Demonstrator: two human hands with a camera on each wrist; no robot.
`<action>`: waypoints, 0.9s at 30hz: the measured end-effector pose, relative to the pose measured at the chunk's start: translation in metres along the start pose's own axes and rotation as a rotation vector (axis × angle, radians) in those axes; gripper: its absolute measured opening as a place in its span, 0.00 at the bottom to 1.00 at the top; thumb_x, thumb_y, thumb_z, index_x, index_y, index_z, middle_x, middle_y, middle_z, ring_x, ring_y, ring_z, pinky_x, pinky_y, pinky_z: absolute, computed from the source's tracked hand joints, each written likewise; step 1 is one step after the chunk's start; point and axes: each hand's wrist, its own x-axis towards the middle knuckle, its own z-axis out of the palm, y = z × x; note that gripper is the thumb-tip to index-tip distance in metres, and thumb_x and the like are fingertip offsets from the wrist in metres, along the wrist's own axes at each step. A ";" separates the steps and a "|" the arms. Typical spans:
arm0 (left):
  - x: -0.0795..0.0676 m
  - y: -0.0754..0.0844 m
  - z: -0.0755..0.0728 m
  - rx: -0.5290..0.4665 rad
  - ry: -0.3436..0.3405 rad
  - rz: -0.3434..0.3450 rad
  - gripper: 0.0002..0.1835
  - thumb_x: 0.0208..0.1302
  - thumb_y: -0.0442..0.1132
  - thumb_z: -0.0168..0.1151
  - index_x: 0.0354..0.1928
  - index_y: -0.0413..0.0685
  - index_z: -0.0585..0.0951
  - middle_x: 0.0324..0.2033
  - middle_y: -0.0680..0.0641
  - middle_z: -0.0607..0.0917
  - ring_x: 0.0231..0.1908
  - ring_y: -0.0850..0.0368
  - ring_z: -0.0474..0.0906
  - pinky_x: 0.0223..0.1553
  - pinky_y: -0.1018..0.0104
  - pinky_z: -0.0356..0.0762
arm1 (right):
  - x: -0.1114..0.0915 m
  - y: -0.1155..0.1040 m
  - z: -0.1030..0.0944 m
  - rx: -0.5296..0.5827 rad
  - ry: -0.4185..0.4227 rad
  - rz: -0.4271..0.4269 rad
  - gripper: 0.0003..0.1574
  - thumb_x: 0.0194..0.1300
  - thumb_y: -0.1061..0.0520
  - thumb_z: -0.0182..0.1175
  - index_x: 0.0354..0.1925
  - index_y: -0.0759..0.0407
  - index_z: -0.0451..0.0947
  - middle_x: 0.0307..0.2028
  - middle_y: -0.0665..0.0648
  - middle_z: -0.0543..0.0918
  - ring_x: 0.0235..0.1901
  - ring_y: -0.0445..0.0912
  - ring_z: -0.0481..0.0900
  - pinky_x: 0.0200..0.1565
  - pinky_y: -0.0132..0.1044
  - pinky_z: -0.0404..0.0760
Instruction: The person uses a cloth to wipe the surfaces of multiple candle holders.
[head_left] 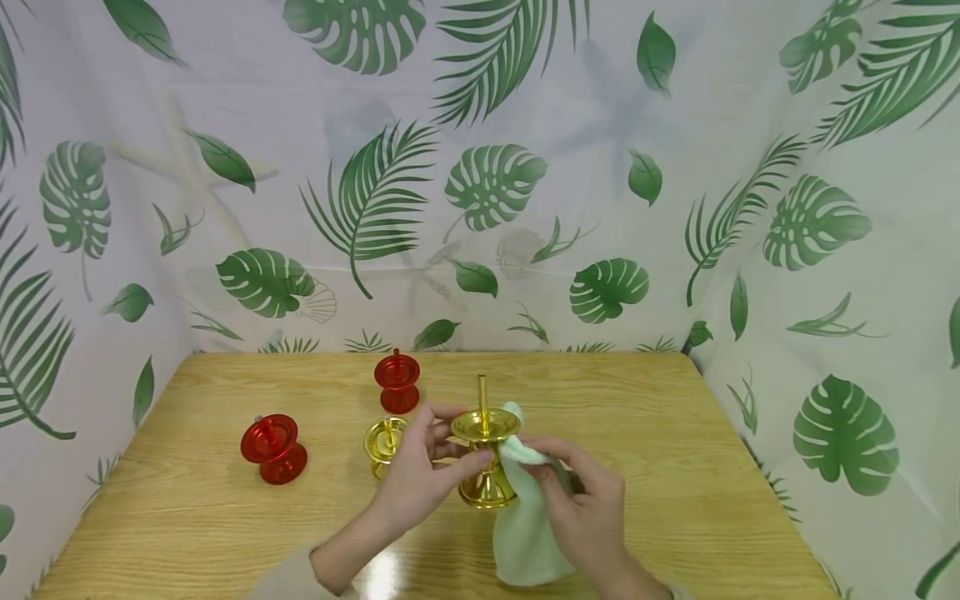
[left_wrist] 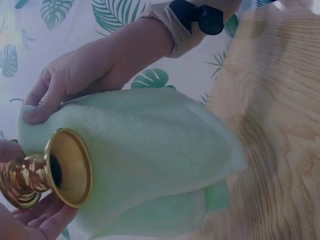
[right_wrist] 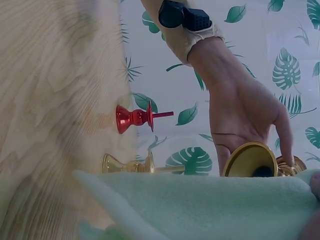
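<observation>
My left hand (head_left: 412,483) grips a shiny gold candle holder (head_left: 487,490) round its narrow waist, thumb in front. The holder stands upright above the table, its thin stem rising from a wide dish. In the left wrist view, the open underside of the holder's base (left_wrist: 72,170) shows with a dark hollow. A pale green cloth (head_left: 528,533) hangs from my right hand (head_left: 592,508), which pinches it between thumb and fingers. Its upper edge meets the holder just below the dish on the right. The cloth (right_wrist: 210,202) hides part of the holder in the right wrist view.
Behind my left hand stands a second gold candle holder (head_left: 386,442), partly covered by that hand. One red candle holder (head_left: 397,385) is farther back, another red candle holder (head_left: 274,446) to the left. Leaf-printed sheets (head_left: 525,317) wall the wooden table (head_left: 660,417) at the back and sides.
</observation>
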 end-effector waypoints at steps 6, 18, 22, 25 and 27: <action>0.002 -0.002 -0.005 -0.041 -0.024 -0.006 0.35 0.64 0.31 0.73 0.68 0.36 0.64 0.58 0.29 0.85 0.46 0.59 0.87 0.49 0.69 0.87 | 0.002 0.002 -0.001 -0.055 0.005 0.057 0.21 0.54 0.85 0.65 0.45 0.72 0.85 0.40 0.69 0.91 0.49 0.30 0.88 0.45 0.27 0.88; 0.005 -0.002 -0.008 -0.071 0.025 -0.027 0.38 0.58 0.30 0.78 0.69 0.36 0.71 0.58 0.33 0.86 0.44 0.60 0.86 0.46 0.66 0.89 | 0.002 0.007 -0.001 0.060 -0.031 -0.077 0.13 0.61 0.80 0.65 0.44 0.72 0.84 0.45 0.63 0.92 0.53 0.37 0.90 0.53 0.29 0.87; 0.006 -0.002 -0.009 -0.060 0.032 -0.028 0.38 0.58 0.30 0.78 0.68 0.37 0.70 0.59 0.33 0.86 0.44 0.60 0.86 0.47 0.65 0.89 | 0.003 0.006 -0.001 0.091 -0.043 -0.134 0.07 0.67 0.71 0.65 0.44 0.73 0.83 0.46 0.63 0.92 0.54 0.39 0.90 0.55 0.30 0.87; 0.006 -0.003 -0.009 -0.049 0.038 -0.021 0.37 0.58 0.29 0.77 0.68 0.37 0.70 0.59 0.33 0.86 0.44 0.60 0.86 0.48 0.65 0.89 | 0.002 0.005 -0.002 0.129 -0.064 -0.167 0.09 0.68 0.68 0.65 0.44 0.75 0.83 0.48 0.62 0.92 0.56 0.40 0.89 0.56 0.31 0.86; 0.006 -0.003 -0.009 -0.042 0.045 -0.014 0.36 0.58 0.29 0.77 0.67 0.37 0.71 0.58 0.33 0.86 0.44 0.60 0.86 0.48 0.66 0.89 | 0.002 0.003 -0.003 0.149 -0.082 -0.187 0.10 0.68 0.67 0.65 0.45 0.75 0.83 0.49 0.61 0.92 0.56 0.41 0.89 0.57 0.31 0.86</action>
